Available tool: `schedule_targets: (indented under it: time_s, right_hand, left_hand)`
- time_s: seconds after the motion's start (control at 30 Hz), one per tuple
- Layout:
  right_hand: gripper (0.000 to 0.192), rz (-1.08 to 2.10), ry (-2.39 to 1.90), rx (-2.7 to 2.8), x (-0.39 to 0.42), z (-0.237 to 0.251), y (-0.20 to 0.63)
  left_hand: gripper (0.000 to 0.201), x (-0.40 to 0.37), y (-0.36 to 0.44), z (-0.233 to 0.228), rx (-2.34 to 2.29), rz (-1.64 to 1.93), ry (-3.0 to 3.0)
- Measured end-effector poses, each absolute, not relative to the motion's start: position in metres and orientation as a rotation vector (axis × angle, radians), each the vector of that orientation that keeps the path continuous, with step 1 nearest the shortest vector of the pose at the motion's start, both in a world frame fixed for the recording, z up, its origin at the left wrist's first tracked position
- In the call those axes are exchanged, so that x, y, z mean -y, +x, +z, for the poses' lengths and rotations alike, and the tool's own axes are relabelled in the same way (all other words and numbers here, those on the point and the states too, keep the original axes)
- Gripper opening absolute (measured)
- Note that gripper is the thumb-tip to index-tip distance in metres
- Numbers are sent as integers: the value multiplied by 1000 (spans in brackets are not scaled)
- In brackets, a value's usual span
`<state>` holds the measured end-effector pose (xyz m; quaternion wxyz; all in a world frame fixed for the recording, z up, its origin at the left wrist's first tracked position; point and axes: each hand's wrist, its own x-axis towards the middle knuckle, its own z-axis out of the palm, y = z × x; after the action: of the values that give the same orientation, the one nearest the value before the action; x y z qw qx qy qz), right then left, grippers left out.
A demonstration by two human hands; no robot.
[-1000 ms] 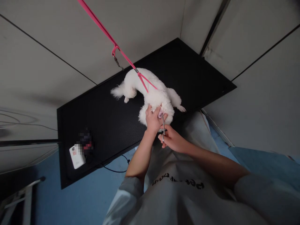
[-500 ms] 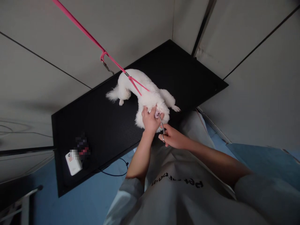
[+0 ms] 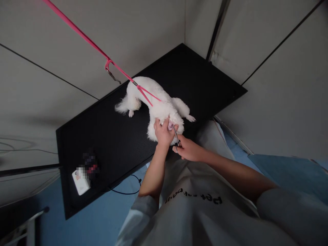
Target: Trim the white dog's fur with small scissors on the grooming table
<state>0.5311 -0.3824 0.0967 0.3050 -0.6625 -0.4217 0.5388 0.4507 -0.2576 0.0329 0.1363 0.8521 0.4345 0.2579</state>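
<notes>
Slanting further now, the silver ring-handled metal tool (image 3: 176, 136) in the right hand's grip (image 3: 188, 149) apparently keeps work at pink skin (image 3: 170, 126), the left hand (image 3: 164, 134) holding the fluffy white dog (image 3: 148, 88) on the flat black table (image 3: 205, 77).

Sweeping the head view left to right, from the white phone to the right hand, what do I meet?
White phone → dog's fluffy tail → dog's hind paw → left hand → right hand, holding a ring-handled metal tool.

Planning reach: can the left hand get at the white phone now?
Probably not without leaving the dog: the left hand is on its head, and the phone lies far along the black table.
</notes>
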Motion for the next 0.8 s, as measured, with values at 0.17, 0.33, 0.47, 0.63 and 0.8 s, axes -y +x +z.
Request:
schedule_targets:
  time_s: [0.17,0.33,0.47,0.63,0.8]
  right_hand:
    - [22,1450,-1757,1143,392,103,530]
    - [27,1321,-1870,1122,383,103,533]
    - [28,1359,-1756,1064,379,95,533]
    - [20,1435,-1659,1098,391,93,529]
    - [27,1325,-1770,1108,389,97,531]
  left_hand:
    - [58,258,452,30,-1272,762,2466]
    - [58,259,453,28,-1265,769,2453]
    - [60,259,452,25,-1288,757,2448]
    - [64,256,451,24,-1299,757,2432]
    - [62,256,453,25,-1294,798,2433]
